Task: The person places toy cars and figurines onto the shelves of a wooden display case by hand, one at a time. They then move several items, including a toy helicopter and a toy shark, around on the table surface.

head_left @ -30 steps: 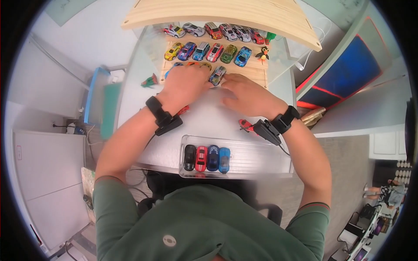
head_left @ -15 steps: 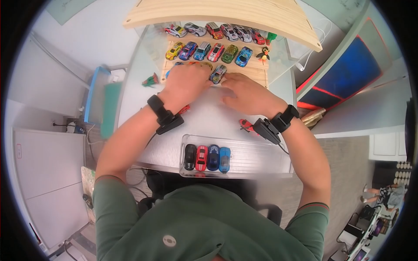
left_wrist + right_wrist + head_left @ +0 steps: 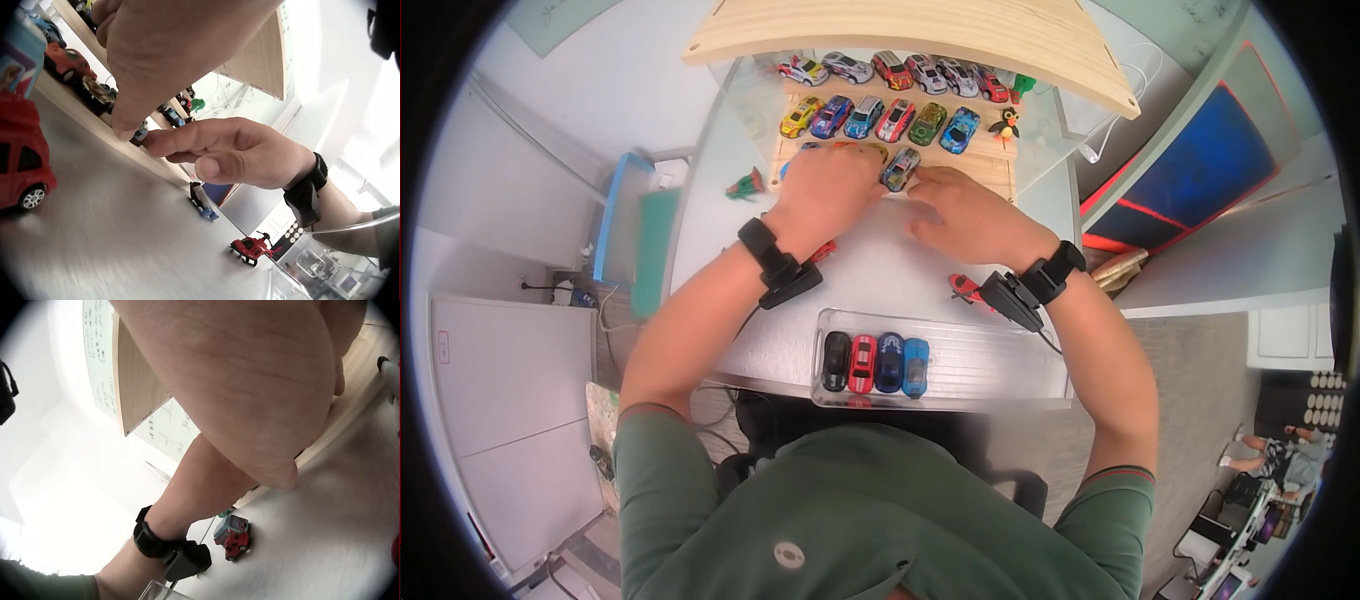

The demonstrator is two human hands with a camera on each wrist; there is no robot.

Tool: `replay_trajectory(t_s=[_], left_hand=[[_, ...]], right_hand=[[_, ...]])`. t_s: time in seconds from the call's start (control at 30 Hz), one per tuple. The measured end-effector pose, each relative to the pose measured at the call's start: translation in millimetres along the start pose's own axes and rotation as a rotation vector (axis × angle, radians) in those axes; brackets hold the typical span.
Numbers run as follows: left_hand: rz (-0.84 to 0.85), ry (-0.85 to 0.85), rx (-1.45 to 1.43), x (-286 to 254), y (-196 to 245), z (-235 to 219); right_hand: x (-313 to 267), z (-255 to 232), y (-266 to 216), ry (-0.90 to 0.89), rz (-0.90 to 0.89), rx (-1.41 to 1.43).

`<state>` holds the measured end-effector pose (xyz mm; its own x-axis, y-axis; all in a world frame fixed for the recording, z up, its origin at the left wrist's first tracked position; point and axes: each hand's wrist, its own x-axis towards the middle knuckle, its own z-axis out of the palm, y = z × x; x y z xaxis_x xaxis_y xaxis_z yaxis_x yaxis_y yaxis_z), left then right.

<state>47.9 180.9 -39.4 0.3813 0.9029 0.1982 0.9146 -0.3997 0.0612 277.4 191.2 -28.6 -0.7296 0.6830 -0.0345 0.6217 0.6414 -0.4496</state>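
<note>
In the head view, a multicoloured toy car (image 3: 901, 170) stands at the front edge of the lowest wooden shelf, between both hands. My left hand (image 3: 822, 192) lies just left of it, its thumb at the car's near end and its other fingertips hidden; I cannot tell whether they grip it. From the right side, my right hand (image 3: 980, 222) touches the car with its extended index finger. The left wrist view shows the right hand (image 3: 231, 150) with fingers nearly straight and thumb apart. Orange and brown toy cars (image 3: 70, 62) stand beside the left hand.
Rows of toy cars (image 3: 895, 120) fill the upper shelves, with a penguin figure (image 3: 1004, 125) at the right. A wooden board (image 3: 900, 30) overhangs them. On the table are a clear tray (image 3: 990, 362) with several cars, a red toy helicopter (image 3: 965, 288) and a green toy (image 3: 745, 185).
Both hands and the multicoloured car stay almost still. Far off at the right, a person in the background has shifted slightly.
</note>
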Motion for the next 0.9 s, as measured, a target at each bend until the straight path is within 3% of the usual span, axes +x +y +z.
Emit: replay_trajectory(t_s=[0.9], left_hand=[[-0.063, -0.016, -0.030, -4.7, 3.4, -10.5]], right_hand=[[2.5, -5.7, -0.3, -0.067, 0.021, 0.023]])
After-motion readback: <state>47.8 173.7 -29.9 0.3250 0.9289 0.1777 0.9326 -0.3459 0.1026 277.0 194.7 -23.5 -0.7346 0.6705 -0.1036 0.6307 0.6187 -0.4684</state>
